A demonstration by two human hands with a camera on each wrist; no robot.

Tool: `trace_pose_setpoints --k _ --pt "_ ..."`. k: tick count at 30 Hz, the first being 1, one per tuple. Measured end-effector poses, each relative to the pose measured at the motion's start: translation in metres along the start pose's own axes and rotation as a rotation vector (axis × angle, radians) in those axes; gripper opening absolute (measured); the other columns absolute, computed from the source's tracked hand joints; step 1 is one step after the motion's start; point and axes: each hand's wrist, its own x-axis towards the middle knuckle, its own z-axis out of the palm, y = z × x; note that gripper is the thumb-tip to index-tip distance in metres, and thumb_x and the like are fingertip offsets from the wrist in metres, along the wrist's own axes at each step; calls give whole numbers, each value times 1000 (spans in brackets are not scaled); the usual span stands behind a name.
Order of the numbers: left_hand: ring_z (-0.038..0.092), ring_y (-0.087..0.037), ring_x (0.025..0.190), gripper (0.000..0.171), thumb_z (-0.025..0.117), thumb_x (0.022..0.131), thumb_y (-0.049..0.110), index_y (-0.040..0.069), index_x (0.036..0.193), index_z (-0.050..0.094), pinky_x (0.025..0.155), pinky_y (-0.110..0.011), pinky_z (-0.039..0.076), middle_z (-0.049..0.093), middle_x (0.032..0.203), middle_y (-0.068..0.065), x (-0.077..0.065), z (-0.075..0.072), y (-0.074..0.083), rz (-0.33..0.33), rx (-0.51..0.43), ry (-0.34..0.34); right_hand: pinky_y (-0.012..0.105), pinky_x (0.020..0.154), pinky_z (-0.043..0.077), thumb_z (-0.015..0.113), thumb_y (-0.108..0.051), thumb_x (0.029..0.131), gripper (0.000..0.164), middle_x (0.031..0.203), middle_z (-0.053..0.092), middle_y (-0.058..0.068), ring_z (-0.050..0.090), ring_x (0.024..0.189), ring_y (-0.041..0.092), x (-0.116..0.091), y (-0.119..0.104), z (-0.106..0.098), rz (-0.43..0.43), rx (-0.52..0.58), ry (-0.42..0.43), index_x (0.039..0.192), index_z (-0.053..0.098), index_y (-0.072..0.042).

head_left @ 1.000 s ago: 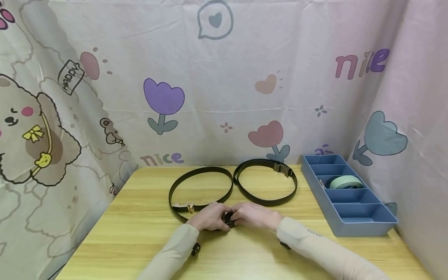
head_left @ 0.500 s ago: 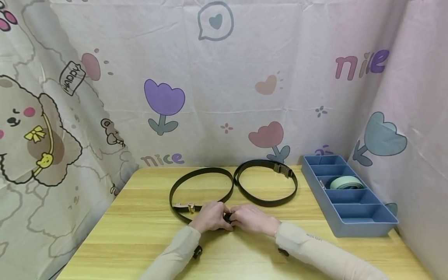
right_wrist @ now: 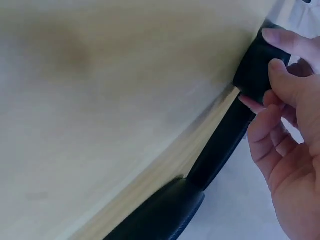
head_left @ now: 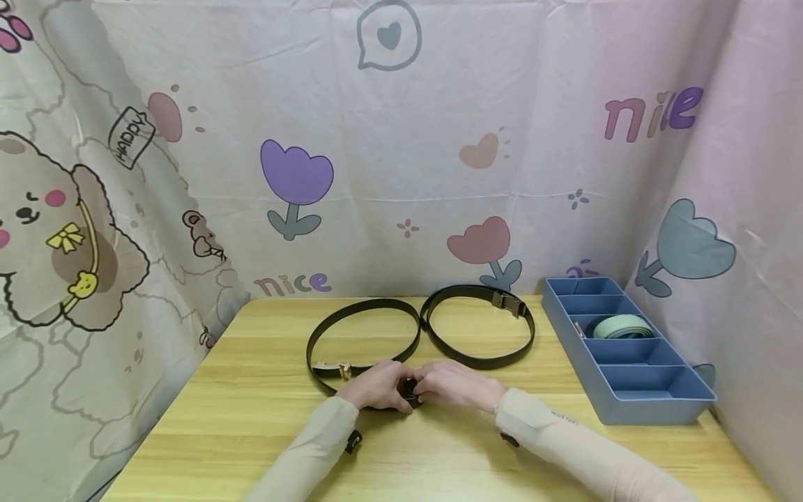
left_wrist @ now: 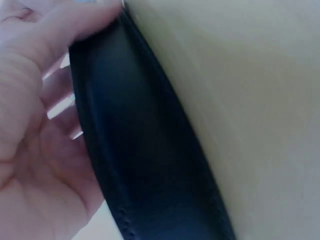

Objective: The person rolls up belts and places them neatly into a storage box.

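Near the middle of the table, both hands hold the end of a black belt (head_left: 410, 392), which looks bent into a small coil. My left hand (head_left: 378, 387) grips it from the left; in the left wrist view the thumb lies along the top of the wide black strap (left_wrist: 135, 125). My right hand (head_left: 456, 383) pinches the coil from the right, with thumb and finger on the black leather (right_wrist: 257, 67) in the right wrist view. The rest of the strap appears to run out under my left hand into a loop (head_left: 360, 305) with a gold buckle (head_left: 343, 371). Fingers hide much of the coil.
A second black belt (head_left: 479, 362) with a dark metal buckle (head_left: 507, 302) lies looped behind my right hand, against the first loop. At the table's right stands a blue divided box (head_left: 580, 352); one compartment holds a rolled mint-green belt (head_left: 621, 326). A printed curtain (head_left: 389, 139) hangs behind.
Both hands stay at almost the same spot. Their fingers drew closer together over the coil half a second ago, and now more of its dark opening shows again.
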Motion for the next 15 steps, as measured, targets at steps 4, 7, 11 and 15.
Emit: trace_pose_setpoints --k 4,7,11,15 --pt "50 -2 66 28 87 67 28 27 92 73 64 -20 44 63 80 18 2 3 3 -15 58 74 18 73 49 66 -26 93 7 93 63 -9 58 82 2 -1 -5 5 81 10 -16 92 71 -22" --pt "49 -2 63 26 88 63 35 27 83 73 61 -21 43 63 75 19 3 6 6 -40 118 138 18 68 48 63 -28 95 9 92 64 -9 57 75 0 0 -10 8 134 12 -6 92 70 -23" --pt "48 -3 62 28 88 62 42 27 80 72 59 -22 42 63 73 18 2 8 8 -61 149 175 16 64 45 64 -29 94 9 86 63 -12 52 70 -2 1 -13 6 173 34 -6 89 71 -26" --pt "50 -3 65 32 86 67 39 26 90 70 61 -21 41 61 77 17 -1 7 4 -23 111 122 15 64 43 66 -29 93 9 84 62 -14 51 71 -3 1 -11 4 167 55 -20 89 74 -26"
